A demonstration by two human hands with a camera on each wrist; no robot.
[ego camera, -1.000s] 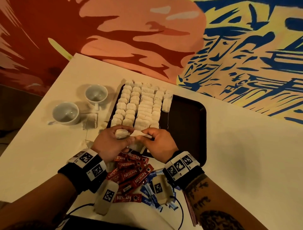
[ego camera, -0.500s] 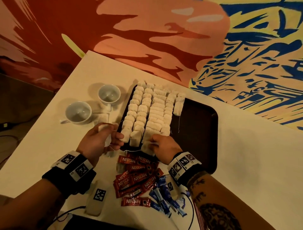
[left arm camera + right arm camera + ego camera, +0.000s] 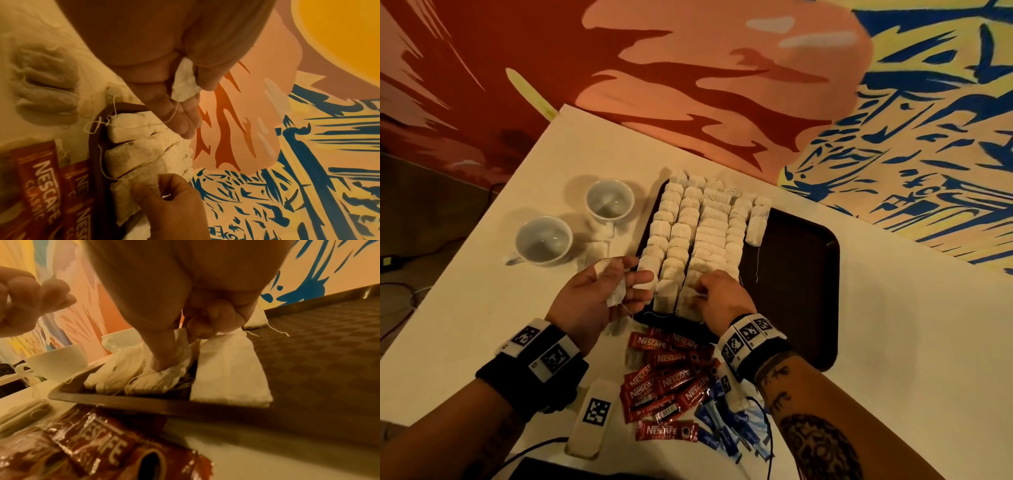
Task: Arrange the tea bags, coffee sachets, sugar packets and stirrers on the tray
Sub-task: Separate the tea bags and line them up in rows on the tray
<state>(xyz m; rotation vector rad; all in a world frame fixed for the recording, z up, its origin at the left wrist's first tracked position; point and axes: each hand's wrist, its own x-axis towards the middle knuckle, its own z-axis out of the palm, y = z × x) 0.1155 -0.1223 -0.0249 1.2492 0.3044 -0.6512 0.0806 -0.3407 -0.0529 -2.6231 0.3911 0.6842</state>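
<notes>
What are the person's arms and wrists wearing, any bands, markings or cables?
Both forearms are bare, without sleeves. Each wrist has a wide black band carrying white blocks printed with black square codes, on the left hand and right hand alike. The right forearm shows dark tattoos. A thin dark cable trails by each wrist.

We see a white tabletop (image 3: 893, 325) carrying a dark brown plastic tray (image 3: 801, 291), two white ceramic cups (image 3: 544, 240) at far left, red coffee sachets (image 3: 667, 380) and blue sugar packets (image 3: 726, 431) near us.
</notes>
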